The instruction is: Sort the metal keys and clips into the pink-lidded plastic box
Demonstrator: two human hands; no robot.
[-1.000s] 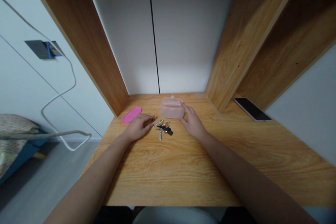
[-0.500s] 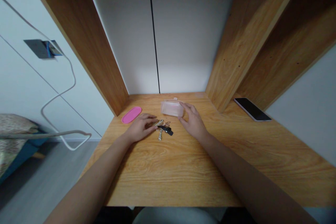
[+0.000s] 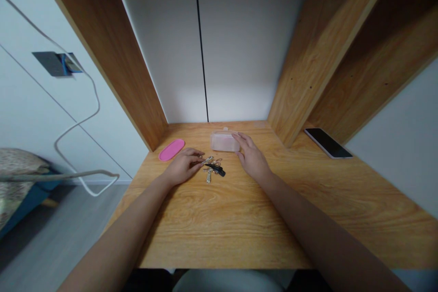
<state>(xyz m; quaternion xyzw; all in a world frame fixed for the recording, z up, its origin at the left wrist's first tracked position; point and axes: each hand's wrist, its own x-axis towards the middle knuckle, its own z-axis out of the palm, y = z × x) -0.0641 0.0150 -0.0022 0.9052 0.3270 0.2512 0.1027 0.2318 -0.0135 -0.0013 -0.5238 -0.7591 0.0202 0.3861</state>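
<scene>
My left hand (image 3: pixel 185 165) is beside a small pile of hair clips, its thumb and fingers closed on one end of a silver hair clip (image 3: pixel 207 159). Several metal clips and a black hair clip (image 3: pixel 217 170) lie in the pile, and another silver clip (image 3: pixel 208 177) points toward me. A translucent pink plastic box (image 3: pixel 223 142) stands just behind the pile. My right hand (image 3: pixel 253 159) grips its right end, fingers over the top edge and thumb low at the front. The contents of the box cannot be made out.
A bright pink oval tray or lid (image 3: pixel 171 150) lies left of my left hand. On the right, a phone (image 3: pixel 327 143) rests by the wooden divider (image 3: pixel 290 118). Side panels and a white back wall enclose the wooden desk (image 3: pixel 219 228). A white cable (image 3: pixel 92 96) hangs at left.
The pink box has turned slightly and now sits squarer to me. My right fingers have shifted a little over its end. My left hand has barely moved.
</scene>
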